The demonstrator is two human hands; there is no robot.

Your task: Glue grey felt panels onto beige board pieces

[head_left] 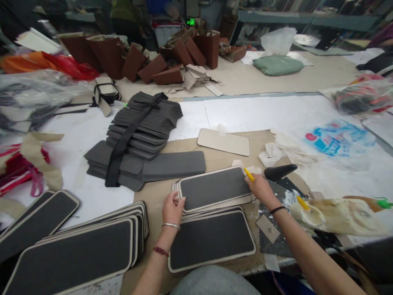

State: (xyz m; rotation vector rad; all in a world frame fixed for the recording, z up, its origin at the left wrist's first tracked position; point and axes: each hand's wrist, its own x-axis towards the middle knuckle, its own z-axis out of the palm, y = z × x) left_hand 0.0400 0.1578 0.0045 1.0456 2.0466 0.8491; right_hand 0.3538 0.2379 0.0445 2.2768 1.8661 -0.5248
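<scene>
A dark grey rounded panel with a cream border lies on a small stack of cream pieces in front of me. My left hand has its fingers curled at the panel's left end, with the thumb on its surface. At the right end, my right hand is closed around a narrow yellow tool, whose working end I cannot make out. Nearer to me, just below that panel, lies another stack of dark bordered panels. Plain grey pieces are piled just behind.
More bordered panels are stacked at the left. Behind stands a strapped bundle of grey pieces. A pale pot with a second yellow tool lies right, near a black horn-shaped object. Brown box-like pieces stand at the back.
</scene>
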